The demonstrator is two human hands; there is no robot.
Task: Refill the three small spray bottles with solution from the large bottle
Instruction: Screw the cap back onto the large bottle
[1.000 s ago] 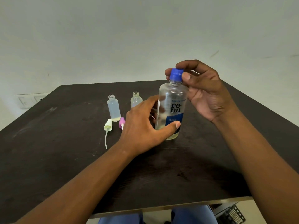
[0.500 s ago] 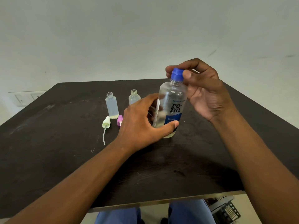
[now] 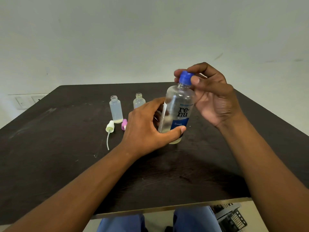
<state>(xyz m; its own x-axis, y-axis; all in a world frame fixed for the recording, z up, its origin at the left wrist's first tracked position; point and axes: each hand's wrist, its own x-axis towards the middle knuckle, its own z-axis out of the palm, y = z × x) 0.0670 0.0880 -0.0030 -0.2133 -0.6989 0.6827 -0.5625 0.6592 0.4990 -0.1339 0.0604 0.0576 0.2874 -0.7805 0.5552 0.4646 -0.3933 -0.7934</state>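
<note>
1. Since half a second ago we have barely shifted: our left hand (image 3: 147, 129) keeps its grip on the large bottle (image 3: 177, 113) and our right hand (image 3: 212, 97) stays at the blue cap (image 3: 185, 78); the bottle leans a touch more to the left at its foot.
2. Our left hand wraps the lower body of the large bottle, thumb across the blue label on the near side, fingers curled round the far side.
3. Our right hand pinches the blue cap between thumb and forefinger, the other fingers curled loosely behind the neck.
4. The large bottle is clear, with a little pale liquid at the bottom; it tilts slightly, and its foot sits at or just above the dark counter (image 3: 50, 156), we cannot tell which.
5. Left of our left hand, two small bottles stand upright and uncapped: the taller one (image 3: 115, 109) holds a shallow layer of liquid, the shorter one (image 3: 139, 101) stands farther right, partly hidden by our knuckles.
6. A third small bottle does not show.
7. Just near of the taller one lie a pale yellow spray head (image 3: 110, 128) with its dip tube pointing toward us, and a pink spray head (image 3: 124, 124) beside it.
</note>
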